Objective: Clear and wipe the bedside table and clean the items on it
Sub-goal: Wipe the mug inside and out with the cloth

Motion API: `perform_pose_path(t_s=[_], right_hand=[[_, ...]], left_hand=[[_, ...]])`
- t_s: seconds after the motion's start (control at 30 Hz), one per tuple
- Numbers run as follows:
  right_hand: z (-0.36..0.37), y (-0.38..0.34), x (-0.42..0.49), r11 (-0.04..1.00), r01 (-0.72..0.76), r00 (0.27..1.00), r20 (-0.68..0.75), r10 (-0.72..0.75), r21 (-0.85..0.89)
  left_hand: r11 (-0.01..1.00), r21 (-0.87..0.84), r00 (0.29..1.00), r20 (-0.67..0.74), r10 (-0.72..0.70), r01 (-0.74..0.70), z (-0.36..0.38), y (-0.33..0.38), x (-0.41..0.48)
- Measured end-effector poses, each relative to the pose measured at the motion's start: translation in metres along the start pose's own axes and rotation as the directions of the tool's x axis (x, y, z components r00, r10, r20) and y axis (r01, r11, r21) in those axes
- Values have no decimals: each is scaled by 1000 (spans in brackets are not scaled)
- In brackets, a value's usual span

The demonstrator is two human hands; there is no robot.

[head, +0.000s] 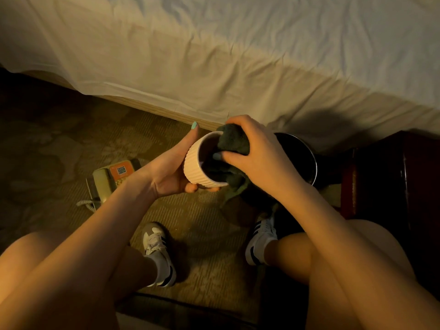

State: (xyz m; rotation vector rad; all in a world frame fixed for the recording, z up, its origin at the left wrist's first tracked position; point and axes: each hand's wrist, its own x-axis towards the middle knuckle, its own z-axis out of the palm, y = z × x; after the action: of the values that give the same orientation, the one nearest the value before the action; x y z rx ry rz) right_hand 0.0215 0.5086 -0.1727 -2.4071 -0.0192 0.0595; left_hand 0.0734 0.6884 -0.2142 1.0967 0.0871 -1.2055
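Patterned carpet (59, 144) fills the floor beside a bed whose pale sheet (238, 67) hangs down across the top of the view, all under dim warm light. Above the carpet, in front of the seated person's knees, a white ribbed cup (202, 163) is held in the air, tipped so that its mouth faces up and to the right. The left hand (173, 172) grips it from the outside: the fingers curl under the ribbed wall and the thumb lies along the far side. A dark green cloth (234, 139) is pushed into the cup's mouth, and one end of it hangs below the rim. The right hand (257, 148) is bunched round the cloth, its fingers and thumb closed on the wad at the rim.

Just behind the right hand stands a dark round container (307, 151) with a shiny rim, near the bed's edge. Dark wooden furniture (392, 177) rises at the right edge. A telephone (112, 179) with a coiled cord lies on the carpet left of the left forearm. Two striped sneakers (158, 251) rest on the carpet below the hands.
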Motion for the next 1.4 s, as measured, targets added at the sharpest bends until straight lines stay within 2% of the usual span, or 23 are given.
perform_pose_path(t_s=[0.1, 0.17, 0.27, 0.33, 0.4, 0.5, 0.67, 0.73, 0.8, 0.87, 0.97, 1.03, 1.1, 1.17, 1.23, 1.33, 1.4], right_hand=[[-1, -2, 8, 992, -127, 987, 97, 127, -6], [1, -4, 11, 982, -170, 973, 146, 181, -84], [10, -10, 14, 955, -143, 979, 105, 175, -258], [14, -11, 14, 945, -146, 984, 55, 169, -294], [16, -9, 16, 962, -156, 985, 43, 170, -224], [12, 4, 17, 984, -169, 983, 81, 164, 62], [3, 25, 9, 859, -230, 973, 103, 205, 458], [-1, 28, 2, 816, -239, 968, 63, 243, 526], [-11, 30, -6, 808, -235, 947, -62, 316, 540], [-23, 33, -16, 737, -243, 914, -106, 392, 631], [-25, 37, -33, 600, -298, 907, 25, 420, 742], [-19, 33, -43, 608, -312, 932, 113, 343, 730], [-15, 30, -50, 560, -268, 959, 162, 231, 784], [-20, 25, -54, 435, -231, 964, 143, 225, 870], [-25, 21, -58, 465, -183, 965, 67, 255, 866], [-36, 22, -57, 549, -172, 950, -9, 312, 818], [-47, 19, -55, 635, -140, 942, -95, 321, 760]], left_hand=[[999, 45, 1000, -30, -2, 4, 0, 0, -1], [996, 93, 999, -50, -10, 15, 0, -2, -2], [992, 128, 997, -71, -2, 11, -1, -5, -2], [989, 148, 994, -102, 38, -22, 0, -6, 1], [990, 122, 986, -137, 90, -73, -1, -9, 5], [995, 3, 984, -146, 103, -103, -1, -13, 11], [978, -200, 998, -34, 51, -56, -6, -13, 11], [963, -260, 997, -54, 60, -72, -2, -12, 13], [956, -266, 983, -160, 84, -125, 8, -11, 14], [955, -215, 955, -261, 144, -203, 20, -8, 14], [927, -154, 919, -262, 295, -342, 38, -10, 17], [906, -113, 905, -181, 385, -408, 54, -16, 17], [898, -135, 907, -109, 407, -419, 70, -25, 16], [895, -175, 911, -90, 402, -411, 80, -31, 14], [892, -125, 899, -111, 423, -435, 87, -32, 11], [905, 56, 889, -170, 425, -422, 92, -29, 7], [909, 100, 902, -124, 414, -404, 91, -28, 6]])
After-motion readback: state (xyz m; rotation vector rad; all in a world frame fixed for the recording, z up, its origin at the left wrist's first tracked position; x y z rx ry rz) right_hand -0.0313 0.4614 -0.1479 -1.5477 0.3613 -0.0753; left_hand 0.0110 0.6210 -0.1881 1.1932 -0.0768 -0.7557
